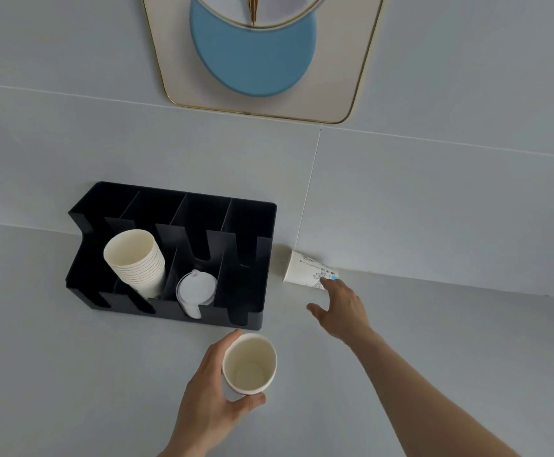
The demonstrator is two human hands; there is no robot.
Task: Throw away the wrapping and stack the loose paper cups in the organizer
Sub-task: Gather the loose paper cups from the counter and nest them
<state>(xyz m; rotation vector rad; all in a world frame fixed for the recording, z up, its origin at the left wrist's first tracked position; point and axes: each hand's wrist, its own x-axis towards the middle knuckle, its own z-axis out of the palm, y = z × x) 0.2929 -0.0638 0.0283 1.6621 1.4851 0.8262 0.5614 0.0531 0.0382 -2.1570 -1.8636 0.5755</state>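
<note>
A black organizer (252, 258) with several slots stands on the counter against the wall. A stack of white paper cups (137, 262) leans in its second slot from the left, and clear lids (195, 288) fill the slot beside it. My left hand (209, 397) holds one upright paper cup (249, 364) just in front of the organizer. Another printed paper cup (305, 268) lies on its side by the wall, right of the organizer. My right hand (341, 308) reaches to it with fingers apart, fingertips touching its base.
The pale grey counter (71, 374) meets a grey tiled wall (434, 209) behind the organizer. A gold-framed wall decoration (335, 94) with a blue disc (252, 61) hangs above.
</note>
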